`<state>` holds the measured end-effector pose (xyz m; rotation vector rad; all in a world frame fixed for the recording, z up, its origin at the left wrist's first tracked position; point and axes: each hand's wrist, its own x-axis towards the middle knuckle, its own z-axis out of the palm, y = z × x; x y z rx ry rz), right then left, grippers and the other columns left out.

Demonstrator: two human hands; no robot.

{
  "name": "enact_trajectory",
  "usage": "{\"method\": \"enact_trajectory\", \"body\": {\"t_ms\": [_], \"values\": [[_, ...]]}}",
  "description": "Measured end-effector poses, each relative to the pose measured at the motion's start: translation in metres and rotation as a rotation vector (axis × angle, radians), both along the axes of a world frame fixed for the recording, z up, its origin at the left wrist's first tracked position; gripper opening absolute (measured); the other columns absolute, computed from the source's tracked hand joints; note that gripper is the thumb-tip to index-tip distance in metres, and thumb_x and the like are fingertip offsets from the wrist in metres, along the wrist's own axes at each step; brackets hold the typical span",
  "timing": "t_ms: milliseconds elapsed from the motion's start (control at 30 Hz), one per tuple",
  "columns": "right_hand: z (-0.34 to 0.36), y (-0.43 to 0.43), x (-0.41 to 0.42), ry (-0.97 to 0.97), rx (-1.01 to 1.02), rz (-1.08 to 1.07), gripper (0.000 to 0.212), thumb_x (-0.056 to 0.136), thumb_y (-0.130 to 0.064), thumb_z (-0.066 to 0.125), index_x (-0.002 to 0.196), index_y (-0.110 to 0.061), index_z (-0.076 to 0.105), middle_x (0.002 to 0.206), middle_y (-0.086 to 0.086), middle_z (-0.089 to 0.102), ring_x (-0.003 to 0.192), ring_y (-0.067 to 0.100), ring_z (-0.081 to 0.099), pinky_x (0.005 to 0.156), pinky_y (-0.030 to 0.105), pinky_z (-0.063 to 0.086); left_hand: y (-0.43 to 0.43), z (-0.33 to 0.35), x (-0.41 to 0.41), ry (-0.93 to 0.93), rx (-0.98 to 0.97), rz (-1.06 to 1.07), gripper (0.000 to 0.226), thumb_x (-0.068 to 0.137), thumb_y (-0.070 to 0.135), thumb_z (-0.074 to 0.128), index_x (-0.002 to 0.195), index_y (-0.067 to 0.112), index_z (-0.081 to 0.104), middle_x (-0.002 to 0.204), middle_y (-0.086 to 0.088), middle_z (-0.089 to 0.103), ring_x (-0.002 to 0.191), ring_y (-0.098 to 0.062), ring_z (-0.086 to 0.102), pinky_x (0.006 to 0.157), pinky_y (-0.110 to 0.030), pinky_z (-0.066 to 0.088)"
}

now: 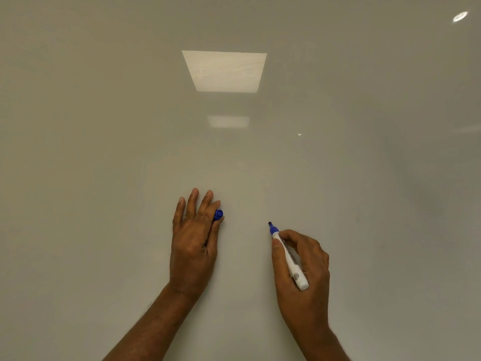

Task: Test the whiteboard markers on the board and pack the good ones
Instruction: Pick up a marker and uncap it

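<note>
The whiteboard (pixel 104 152) fills the whole view and carries no visible ink marks. My right hand (pixel 303 261) grips a white marker (pixel 291 259) with a blue collar; its dark tip points up-left, at or just off the board. My left hand (pixel 194 235) rests flat against the board with fingers extended, pinching the blue cap (pixel 218 214) between thumb and forefinger. The two hands are about a hand's width apart.
Ceiling light panels reflect on the board as a bright rectangle (pixel 225 71) and a fainter one (pixel 228 121) below it. A small round glare spot (pixel 460 16) sits at the top right.
</note>
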<state>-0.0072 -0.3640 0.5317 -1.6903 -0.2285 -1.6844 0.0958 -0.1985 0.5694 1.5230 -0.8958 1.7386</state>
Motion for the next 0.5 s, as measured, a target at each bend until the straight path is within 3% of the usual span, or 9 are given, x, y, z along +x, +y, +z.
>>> {"method": "enact_trajectory", "body": {"t_ms": [133, 167, 233, 300, 500], "values": [[-0.039, -0.009, 0.008, -0.013, -0.015, -0.024, 0.065, 0.095, -0.058, 0.051, 0.095, 0.003, 0.071, 0.092, 0.000, 0.070, 0.108, -0.022, 0.048, 0.081, 0.019, 0.048, 0.000, 0.000, 0.000, 0.003, 0.004, 0.003, 0.036, 0.100, 0.011, 0.060, 0.135, 0.001, 0.061, 0.145, -0.012, 0.057, 0.147, -0.028, 0.041, 0.123, -0.053, 0.027], [-0.042, -0.010, 0.006, -0.013, -0.034, -0.033, 0.060, 0.094, -0.055, 0.054, 0.092, 0.002, 0.071, 0.089, -0.003, 0.070, 0.107, -0.023, 0.048, 0.080, 0.021, 0.048, 0.000, 0.000, 0.001, 0.001, 0.004, 0.006, 0.036, 0.101, 0.011, 0.059, 0.135, 0.001, 0.061, 0.145, -0.012, 0.057, 0.147, -0.028, 0.041, 0.123, -0.053, 0.028], [-0.032, -0.009, -0.007, -0.003, -0.051, -0.054, 0.034, 0.089, -0.043, 0.060, 0.091, -0.012, 0.072, 0.089, -0.012, 0.067, 0.103, -0.012, 0.053, 0.078, 0.022, 0.046, 0.000, 0.000, 0.001, -0.006, 0.002, 0.009, 0.035, 0.101, 0.012, 0.059, 0.134, 0.000, 0.062, 0.145, -0.012, 0.057, 0.147, -0.029, 0.042, 0.122, -0.054, 0.028], [-0.007, -0.005, -0.023, -0.039, -0.045, -0.059, 0.021, 0.089, -0.039, 0.059, 0.094, -0.022, 0.071, 0.094, -0.020, 0.064, 0.099, -0.004, 0.056, 0.083, 0.022, 0.044, 0.000, 0.000, 0.001, -0.008, 0.000, 0.011, 0.035, 0.101, 0.011, 0.060, 0.134, 0.000, 0.062, 0.145, -0.012, 0.057, 0.146, -0.029, 0.042, 0.122, -0.054, 0.029], [0.062, -0.009, -0.019, -0.097, -0.055, -0.035, 0.029, 0.093, -0.039, 0.058, 0.109, -0.017, 0.070, 0.103, -0.012, 0.067, 0.100, 0.006, 0.060, 0.088, 0.018, 0.044, 0.000, 0.000, 0.001, -0.005, 0.011, 0.026, 0.036, 0.101, 0.012, 0.059, 0.135, 0.002, 0.061, 0.145, -0.012, 0.057, 0.147, -0.029, 0.041, 0.122, -0.055, 0.029]]}}
